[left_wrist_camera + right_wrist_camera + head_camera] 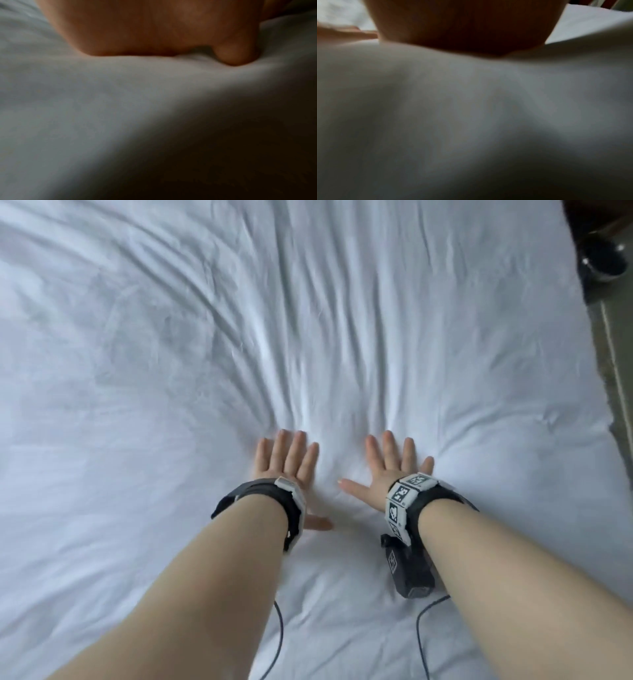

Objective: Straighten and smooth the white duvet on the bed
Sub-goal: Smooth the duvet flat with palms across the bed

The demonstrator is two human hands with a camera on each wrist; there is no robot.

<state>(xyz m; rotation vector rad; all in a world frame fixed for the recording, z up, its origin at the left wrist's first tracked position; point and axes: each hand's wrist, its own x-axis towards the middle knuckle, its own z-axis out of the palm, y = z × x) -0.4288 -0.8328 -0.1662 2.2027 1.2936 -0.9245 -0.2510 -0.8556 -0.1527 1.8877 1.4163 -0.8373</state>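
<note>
Left fingers: I see four straight and slightly fanned, flat on the white duvet; thumb splayed out toward the other hand.
Right fingers: straight and spread, palm down on the duvet; thumb pointing toward the left hand.
Left hand: pressing flat, holding nothing; in the left wrist view I get its underside sunk into cloth.
Right hand: pressing flat just beside the left hand, apart from it; right wrist view shows its heel bedded in fabric, blurred.
Duvet: covers nearly all I can see; a small hump rises between the two hands, long creases fan away beyond the fingertips, smoother cloth lies on the left-hand side.
Wrist bands: black straps with white marker blocks on both wrists; thin cables trail across the duvet toward me.
Duvet edge: on the right-hand side, where a strip of floor shows.
Dark round object: past that edge, far corner; too blurred to identify.
</note>
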